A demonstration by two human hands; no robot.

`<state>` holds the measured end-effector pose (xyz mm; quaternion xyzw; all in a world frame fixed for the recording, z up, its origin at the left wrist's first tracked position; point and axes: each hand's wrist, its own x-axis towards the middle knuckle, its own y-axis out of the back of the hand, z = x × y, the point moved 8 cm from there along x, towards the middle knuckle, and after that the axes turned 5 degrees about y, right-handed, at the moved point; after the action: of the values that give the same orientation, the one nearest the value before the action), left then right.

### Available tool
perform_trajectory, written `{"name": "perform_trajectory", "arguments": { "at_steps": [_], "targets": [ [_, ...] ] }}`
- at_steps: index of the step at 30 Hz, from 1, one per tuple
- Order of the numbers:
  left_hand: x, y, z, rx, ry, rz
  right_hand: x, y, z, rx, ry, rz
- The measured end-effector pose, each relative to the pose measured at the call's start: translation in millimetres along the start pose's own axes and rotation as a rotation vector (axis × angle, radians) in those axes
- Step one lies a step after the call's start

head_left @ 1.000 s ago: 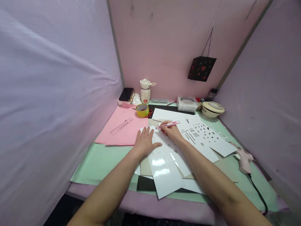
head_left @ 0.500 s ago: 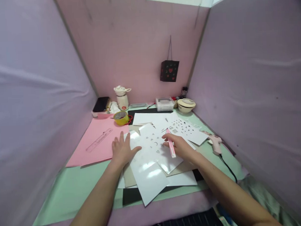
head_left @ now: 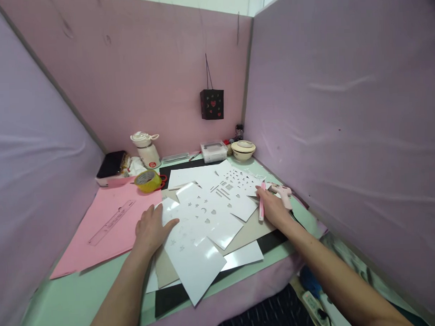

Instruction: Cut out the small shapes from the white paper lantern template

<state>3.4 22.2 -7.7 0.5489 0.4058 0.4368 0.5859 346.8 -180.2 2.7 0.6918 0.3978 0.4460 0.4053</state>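
Note:
My left hand (head_left: pixel 152 230) lies with fingers spread on the left edge of a glossy white sheet (head_left: pixel 198 273). Stars, hearts and a crescent are cut out of the white sheets, and faint outlines show near my left hand. My right hand (head_left: pixel 272 208) is closed around a slim pink craft knife (head_left: pixel 262 206), held upright with its tip pointing away from me. That hand is at the right edge of another white sheet (head_left: pixel 244 180), full of small triangular holes; whether its fingertips touch this sheet I cannot tell. Just beyond it lies a pale pink glue gun (head_left: pixel 283 195).
Pink paper (head_left: pixel 110 252) with a clear ruler (head_left: pixel 112 223) covers the left. Yellow tape (head_left: pixel 147 181) and red-handled scissors (head_left: pixel 163 180) lie behind the sheets. A bottle (head_left: pixel 148 153), plastic box (head_left: pixel 214 152) and lidded bowl (head_left: pixel 243 150) line the back. A black paper lantern (head_left: pixel 212 104) hangs above.
My right hand has moved right with the craft knife, from over the cut-out shapes to the sheets' right edge. My left hand stays on the sheet. The view has turned right.

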Motion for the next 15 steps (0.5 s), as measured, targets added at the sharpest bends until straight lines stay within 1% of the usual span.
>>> {"name": "perform_trajectory", "arguments": {
  "at_steps": [2,4,6,8,10,11,13,15],
  "targets": [
    [0,0.3,0,-0.007,-0.014,0.001,3,2,-2,0.116,0.060,0.151],
    [-1,0.2,1,-0.014,-0.021,-0.001,3,16,-10,0.190,0.142,0.298],
    [-2,-0.2,1,-0.017,-0.013,-0.007,-4,40,-24,0.219,0.246,0.401],
    [-4,0.3,2,-0.021,-0.009,-0.010,-19,72,-39,0.203,0.320,0.468],
    [-8,1.9,7,-0.035,-0.026,-0.005,-39,104,-46,0.105,0.301,0.510],
    [-10,2.9,10,-0.049,-0.045,-0.003,-50,116,-45,0.045,0.259,0.505],
    [-16,3.4,19,-0.085,-0.098,-0.023,-69,128,-34,-0.068,0.143,0.414],
    [-23,1.9,28,-0.120,-0.179,-0.065,-82,122,-16,-0.131,0.050,0.214]
  ]
}}
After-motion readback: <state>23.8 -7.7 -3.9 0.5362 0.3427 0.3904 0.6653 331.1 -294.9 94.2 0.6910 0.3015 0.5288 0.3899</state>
